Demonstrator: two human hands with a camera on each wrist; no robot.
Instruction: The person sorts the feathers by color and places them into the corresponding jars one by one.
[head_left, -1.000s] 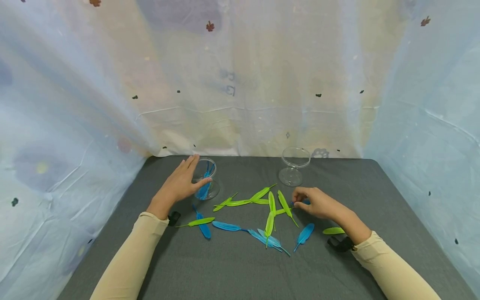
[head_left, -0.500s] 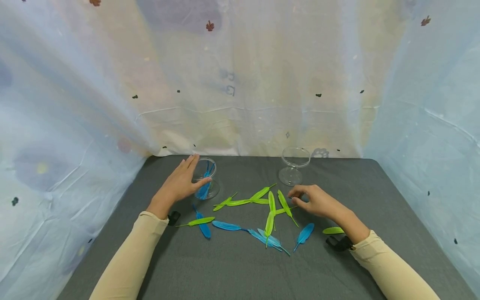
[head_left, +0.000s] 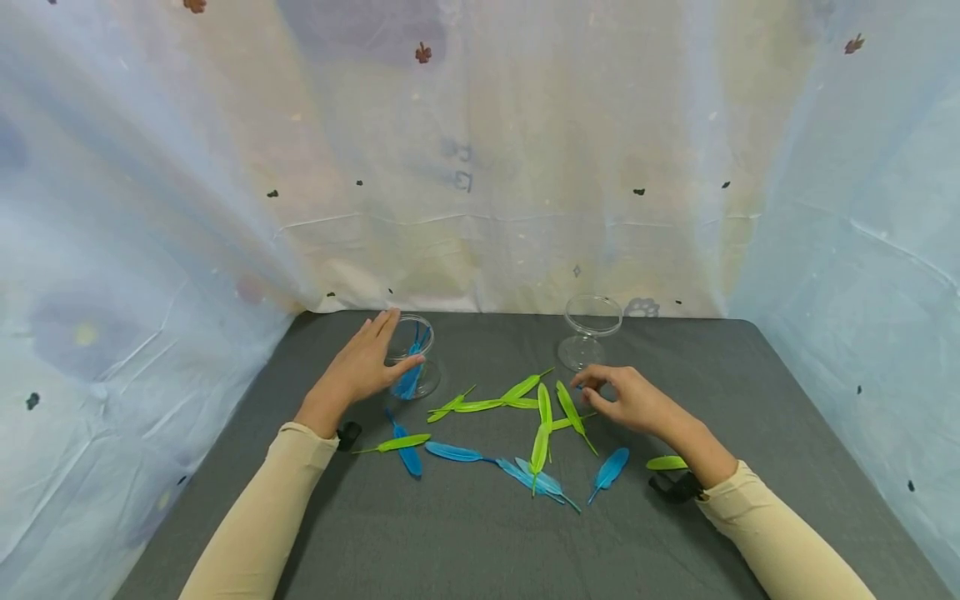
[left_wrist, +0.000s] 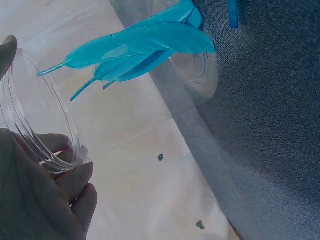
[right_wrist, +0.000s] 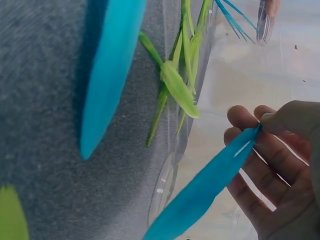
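Note:
My left hand holds the rim of a clear stemmed glass dish between thumb and fingers, while the dish stands at the back left of the table. Inside it lean several blue feathers, quills upward. Between thumb and fingertips, my right hand pinches a blue feather by its quill, the vane hanging free of the table. The head view hides nearly all of that feather behind the hand. Just left of the right hand lies a green feather.
A second stemmed glass dish stands at the back right. Several green feathers lie mid-table, some crossing. Loose blue feathers lie nearer, one alone below the right hand. A green feather lies by the right wrist.
The right hand has risen slightly and shifted left and away from me, taking the blue feather with it. The left hand and both dishes have stayed put.

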